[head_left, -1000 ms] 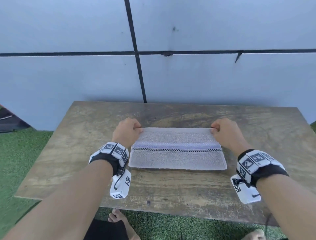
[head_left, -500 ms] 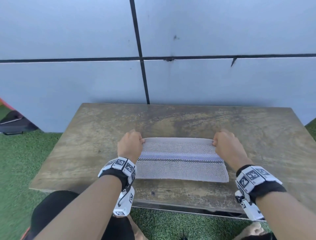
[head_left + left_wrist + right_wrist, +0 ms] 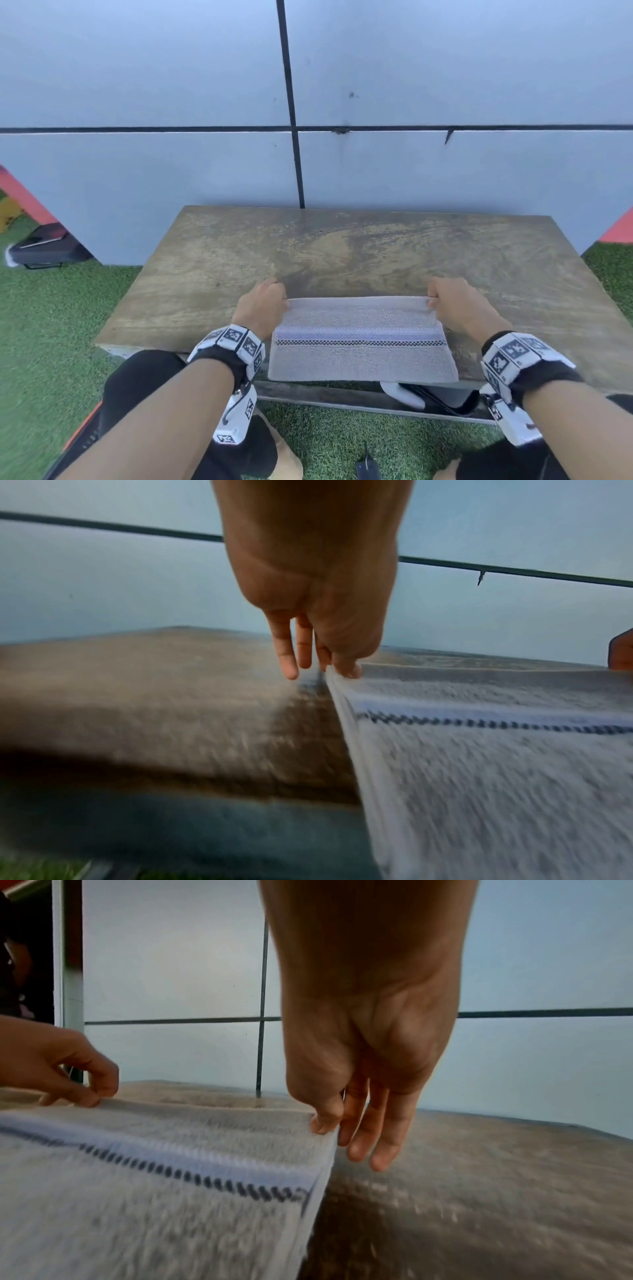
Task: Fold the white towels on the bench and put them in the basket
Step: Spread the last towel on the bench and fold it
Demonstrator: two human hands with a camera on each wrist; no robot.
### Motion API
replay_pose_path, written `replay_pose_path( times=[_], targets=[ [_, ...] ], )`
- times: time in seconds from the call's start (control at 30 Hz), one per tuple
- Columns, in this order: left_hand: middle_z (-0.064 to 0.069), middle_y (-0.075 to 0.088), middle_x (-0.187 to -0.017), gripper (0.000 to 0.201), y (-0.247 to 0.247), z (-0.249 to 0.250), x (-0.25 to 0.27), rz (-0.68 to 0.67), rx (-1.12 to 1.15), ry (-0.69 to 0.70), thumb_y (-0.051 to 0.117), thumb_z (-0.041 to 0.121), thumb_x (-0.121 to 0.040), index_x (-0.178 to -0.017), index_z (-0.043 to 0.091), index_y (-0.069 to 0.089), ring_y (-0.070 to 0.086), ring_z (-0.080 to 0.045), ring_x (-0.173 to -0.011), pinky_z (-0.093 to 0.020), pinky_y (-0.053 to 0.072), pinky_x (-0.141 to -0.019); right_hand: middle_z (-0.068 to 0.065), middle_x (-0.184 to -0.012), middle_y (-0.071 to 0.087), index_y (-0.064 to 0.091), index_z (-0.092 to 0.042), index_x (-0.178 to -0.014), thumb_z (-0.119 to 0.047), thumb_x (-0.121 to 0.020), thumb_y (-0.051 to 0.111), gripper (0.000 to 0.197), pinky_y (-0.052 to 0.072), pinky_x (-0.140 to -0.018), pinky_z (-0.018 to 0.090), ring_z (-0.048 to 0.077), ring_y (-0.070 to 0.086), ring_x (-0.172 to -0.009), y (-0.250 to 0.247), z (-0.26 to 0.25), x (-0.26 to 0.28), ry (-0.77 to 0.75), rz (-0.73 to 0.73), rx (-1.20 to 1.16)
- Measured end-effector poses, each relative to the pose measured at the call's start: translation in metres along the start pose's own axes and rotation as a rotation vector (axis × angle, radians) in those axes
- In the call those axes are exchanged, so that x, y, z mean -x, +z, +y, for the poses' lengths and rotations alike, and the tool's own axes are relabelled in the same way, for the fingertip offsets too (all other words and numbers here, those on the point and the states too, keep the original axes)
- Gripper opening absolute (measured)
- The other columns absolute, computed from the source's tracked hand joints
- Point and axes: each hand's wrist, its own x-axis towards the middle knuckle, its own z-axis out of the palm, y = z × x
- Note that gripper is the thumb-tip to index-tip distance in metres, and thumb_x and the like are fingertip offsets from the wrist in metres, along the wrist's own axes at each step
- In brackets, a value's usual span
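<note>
Pale blue panelled wall (image 3: 171, 85) with dark seams behind; green turf (image 3: 44, 342) underfoot. Weathered wooden bench (image 3: 342, 246) set against the wall. One white towel (image 3: 363, 356), folded, with a lilac band and a dark checked stripe across it, lies at the near edge of the bench, its front hem at or just over that edge. Left hand (image 3: 262, 306) pinches the far left corner of the towel between thumb and forefinger; remaining fingers (image 3: 286, 653) hang straight, clear of the cloth. Right hand (image 3: 455, 306) pinches the far right corner likewise, other fingers (image 3: 380, 1139) extended beside the towel's side edge. Far edge raised slightly off the wood. Hands well apart, one at each end. Wrist views blurred. Basket not visible in any view. Dark box (image 3: 48, 248) on the turf at far left
</note>
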Motion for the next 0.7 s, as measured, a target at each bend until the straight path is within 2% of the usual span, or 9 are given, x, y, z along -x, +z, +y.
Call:
replay_pose_path(
  times=[0.1, 0.17, 0.3, 0.37, 0.47, 0.53, 0.57, 0.63, 0.7],
  targets=[
    [-0.002, 0.059, -0.103, 0.016, -0.032, 0.002, -0.003, 0.006, 0.002, 0.046, 0.049, 0.024, -0.103, -0.101, 0.013, 0.060, 0.055, -0.018, -0.085, -0.031, 0.045, -0.074, 0.011, -0.085, 0.068, 0.062, -0.012, -0.083, -0.017, -0.095, 0.058, 0.014, 0.050, -0.068, 0.034, 0.031, 0.065, -0.077, -0.024, -0.003, -0.001, -0.005, 0.037, -0.052],
    [-0.001, 0.061, -0.098, 0.015, -0.060, 0.002, -0.013, 0.066, 0.028, 0.060, 0.048, 0.025, -0.103, -0.101, 0.015, 0.059, 0.058, -0.018, -0.084, -0.032, 0.048, -0.074, 0.012, -0.085, 0.070, 0.065, -0.009, -0.079, -0.015, -0.094, 0.061, 0.016, 0.046, -0.068, 0.031, 0.029, 0.065, -0.076, -0.048, -0.006, -0.002, -0.034, 0.127, -0.132],
    [0.007, 0.057, -0.092, 0.012, -0.105, -0.006, -0.031, 0.349, 0.092, 0.147, 0.056, 0.030, -0.099, -0.095, 0.020, 0.060, 0.056, -0.018, -0.088, -0.033, 0.044, -0.074, 0.008, -0.088, 0.068, 0.067, -0.012, -0.085, -0.015, -0.089, 0.068, 0.005, 0.045, -0.077, 0.032, 0.027, 0.062, -0.083, -0.096, -0.012, -0.004, -0.142, 0.475, -0.278],
    [0.005, 0.054, -0.095, 0.012, -0.111, -0.009, -0.028, 0.488, 0.120, 0.231, 0.057, 0.028, -0.098, -0.098, 0.017, 0.061, 0.051, -0.016, -0.088, -0.034, 0.043, -0.074, 0.005, -0.088, 0.064, 0.067, -0.009, -0.088, -0.011, -0.086, 0.070, 0.004, 0.042, -0.077, 0.030, 0.023, 0.057, -0.077, -0.104, -0.012, -0.002, -0.214, 0.646, -0.336],
    [-0.001, 0.057, -0.099, 0.010, -0.102, -0.012, -0.013, 0.592, 0.096, 0.347, 0.061, 0.022, -0.097, -0.100, 0.013, 0.060, 0.052, -0.020, -0.094, -0.037, 0.047, -0.074, 0.007, -0.090, 0.063, 0.066, -0.008, -0.090, -0.007, -0.086, 0.068, 0.005, 0.040, -0.076, 0.031, 0.025, 0.057, -0.076, -0.092, -0.008, 0.011, -0.282, 0.726, -0.318],
    [-0.005, 0.058, -0.103, 0.010, -0.084, -0.017, -0.002, 0.535, 0.056, 0.414, 0.064, 0.020, -0.093, -0.098, 0.012, 0.061, 0.055, -0.024, -0.095, -0.040, 0.051, -0.076, 0.010, -0.092, 0.066, 0.067, -0.009, -0.090, -0.003, -0.084, 0.068, 0.008, 0.037, -0.073, 0.029, 0.029, 0.060, -0.082, -0.069, 0.000, 0.016, -0.260, 0.625, -0.276],
    [-0.005, 0.057, -0.107, 0.012, -0.072, -0.020, 0.003, 0.443, 0.033, 0.412, 0.064, 0.023, -0.092, -0.098, 0.013, 0.062, 0.057, -0.024, -0.093, -0.041, 0.053, -0.076, 0.009, -0.092, 0.067, 0.067, -0.011, -0.087, -0.002, -0.083, 0.068, 0.010, 0.036, -0.072, 0.027, 0.029, 0.062, -0.085, -0.055, 0.005, 0.017, -0.221, 0.496, -0.227],
    [-0.002, 0.053, -0.122, 0.021, -0.049, -0.021, 0.016, 0.158, -0.015, 0.318, 0.058, 0.031, -0.093, -0.108, 0.017, 0.061, 0.059, -0.022, -0.096, -0.042, 0.055, -0.081, 0.005, -0.093, 0.070, 0.064, -0.020, -0.079, -0.002, -0.083, 0.069, 0.019, 0.039, -0.074, 0.025, 0.026, 0.065, -0.091, -0.028, 0.014, 0.018, -0.151, 0.156, -0.121],
    [0.002, 0.048, -0.130, 0.031, -0.029, -0.019, 0.025, -0.051, -0.036, 0.174, 0.056, 0.037, -0.094, -0.121, 0.020, 0.056, 0.058, -0.022, -0.106, -0.041, 0.052, -0.088, 0.000, -0.096, 0.068, 0.061, -0.025, -0.085, -0.007, -0.087, 0.067, 0.019, 0.048, -0.080, 0.029, 0.022, 0.065, -0.094, -0.006, 0.019, 0.021, -0.092, -0.011, -0.123]
  ],
)
